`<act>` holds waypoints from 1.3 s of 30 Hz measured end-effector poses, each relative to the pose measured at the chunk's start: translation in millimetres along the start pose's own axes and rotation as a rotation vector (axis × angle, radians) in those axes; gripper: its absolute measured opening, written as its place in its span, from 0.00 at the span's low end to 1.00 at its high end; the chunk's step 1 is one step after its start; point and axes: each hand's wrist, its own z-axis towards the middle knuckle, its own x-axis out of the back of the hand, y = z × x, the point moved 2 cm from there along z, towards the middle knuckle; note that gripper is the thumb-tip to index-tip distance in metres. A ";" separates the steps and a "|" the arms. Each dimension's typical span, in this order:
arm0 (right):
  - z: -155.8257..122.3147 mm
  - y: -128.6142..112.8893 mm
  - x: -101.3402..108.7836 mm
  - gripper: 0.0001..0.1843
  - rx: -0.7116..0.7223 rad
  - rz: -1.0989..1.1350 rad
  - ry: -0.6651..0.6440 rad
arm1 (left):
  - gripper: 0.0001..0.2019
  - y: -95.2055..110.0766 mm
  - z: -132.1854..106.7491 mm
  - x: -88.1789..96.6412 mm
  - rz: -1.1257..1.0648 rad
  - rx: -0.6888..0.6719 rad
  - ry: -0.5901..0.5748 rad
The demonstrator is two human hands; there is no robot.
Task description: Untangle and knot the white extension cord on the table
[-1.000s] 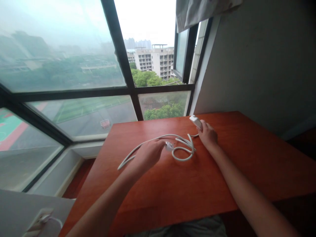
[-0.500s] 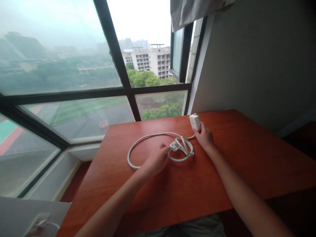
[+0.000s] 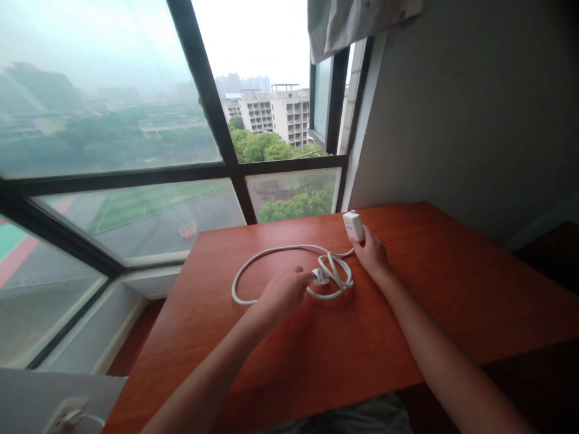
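A white power cord lies in a wide loop with a smaller tangle on the reddish-brown wooden table. At one end of it is a boxy white socket block, tilted up near the far edge, and my right hand is closed around its lower part. The white plug at the other end sits beside the small coils. My left hand is closed in a pinch at the left side of this plug; its fingertips are partly hidden behind the hand.
Beyond the table stands a dark-framed window, with one narrow pane swung outward. A grey curtain hangs at the top. To the right is a plain wall. At lower left a wall socket has a white cable in it.
The plug has turned slightly and dropped a little in my left hand. My right hand keeps its hold on the socket block. The whole view has shifted slightly.
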 end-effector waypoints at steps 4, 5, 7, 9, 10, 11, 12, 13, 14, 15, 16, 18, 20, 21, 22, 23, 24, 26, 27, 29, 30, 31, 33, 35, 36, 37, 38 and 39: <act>-0.1 -2.6 0.7 0.26 -0.011 0.016 -0.014 | 0.18 0.0 -2.2 12.2 0.160 -0.035 -0.101; -0.3 -3.6 0.8 0.26 -0.016 0.020 -0.026 | 0.19 1.6 -1.2 13.9 0.186 -0.054 -0.130; -0.8 -5.5 0.6 0.26 -0.027 0.023 -0.055 | 0.19 6.4 2.1 15.8 0.241 -0.099 -0.153; -1.6 -7.0 0.0 0.25 -0.040 0.024 -0.079 | 0.19 12.5 5.4 15.8 0.300 -0.151 -0.142; -1.9 -7.4 -0.6 0.25 -0.046 0.026 -0.085 | 0.18 15.7 6.4 15.1 0.324 -0.176 -0.129; -2.2 -7.6 -1.3 0.24 -0.050 0.030 -0.090 | 0.16 18.7 6.6 13.9 0.340 -0.198 -0.114; -2.4 -7.6 -2.2 0.24 -0.051 0.034 -0.096 | 0.13 21.6 6.0 12.1 0.346 -0.216 -0.101; -2.5 -7.4 -3.1 0.24 -0.048 0.039 -0.104 | 0.12 24.0 4.7 9.9 0.346 -0.231 -0.090; -2.4 -7.1 -4.1 0.24 -0.044 0.043 -0.113 | 0.14 26.0 3.0 7.3 0.346 -0.239 -0.078; -2.4 -6.8 -5.0 0.24 -0.040 0.044 -0.121 | 0.19 27.5 1.1 4.3 0.352 -0.239 -0.065; -2.2 -6.5 -5.7 0.24 -0.038 0.042 -0.126 | 0.23 28.6 -0.6 0.9 0.366 -0.235 -0.054; -2.1 -6.3 -6.6 0.25 -0.037 0.038 -0.126 | 0.26 30.1 -2.9 -6.6 0.417 -0.216 -0.032; -2.1 -6.5 -7.2 0.25 -0.033 0.037 -0.123 | 0.23 31.4 -3.2 -14.4 0.468 -0.196 -0.008; -2.2 -6.7 -7.5 0.25 -0.029 0.037 -0.122 | 0.22 32.2 -2.8 -18.3 0.486 -0.191 0.004; -2.2 -6.7 -7.7 0.25 -0.027 0.037 -0.124 | 0.21 33.1 -2.2 -22.0 0.498 -0.186 0.018; -2.3 -6.5 -8.0 0.25 -0.027 0.036 -0.126 | 0.20 33.8 -1.6 -25.4 0.505 -0.184 0.032; -2.3 -6.1 -8.3 0.25 -0.030 0.035 -0.128 | 0.19 34.4 -1.1 -28.4 0.510 -0.183 0.045; -2.2 -4.7 -8.8 0.25 -0.038 0.037 -0.134 | 0.16 34.5 -0.6 -33.2 0.512 -0.190 0.067; -2.0 -3.9 -9.1 0.24 -0.043 0.037 -0.137 | 0.13 33.9 -0.7 -34.7 0.511 -0.197 0.073; -1.6 -2.5 -9.8 0.24 -0.047 0.035 -0.144 | 0.10 31.4 -1.2 -35.9 0.505 -0.221 0.077; -1.4 -2.1 -10.1 0.23 -0.049 0.032 -0.146 | 0.09 29.8 -1.4 -35.6 0.499 -0.238 0.075; -1.3 -1.8 -10.3 0.23 -0.050 0.029 -0.148 | 0.09 28.1 -1.6 -34.7 0.493 -0.255 0.073; -1.3 -2.0 -10.9 0.23 -0.050 0.026 -0.152 | 0.08 25.2 -1.3 -31.9 0.476 -0.292 0.064; -1.5 -2.6 -11.4 0.23 -0.049 0.027 -0.156 | 0.08 23.5 0.0 -28.9 0.459 -0.328 0.051; -1.5 -2.9 -11.7 0.24 -0.048 0.028 -0.160 | 0.08 23.0 1.0 -27.6 0.452 -0.344 0.044; -1.6 -3.2 -12.0 0.24 -0.048 0.028 -0.164 | 0.08 22.7 2.1 -26.7 0.449 -0.359 0.037; -1.6 -3.4 -12.2 0.24 -0.049 0.027 -0.166 | 0.09 22.4 3.4 -26.2 0.447 -0.370 0.032; -1.6 -3.5 -12.4 0.24 -0.050 0.025 -0.168 | 0.09 21.9 4.7 -26.1 0.447 -0.379 0.032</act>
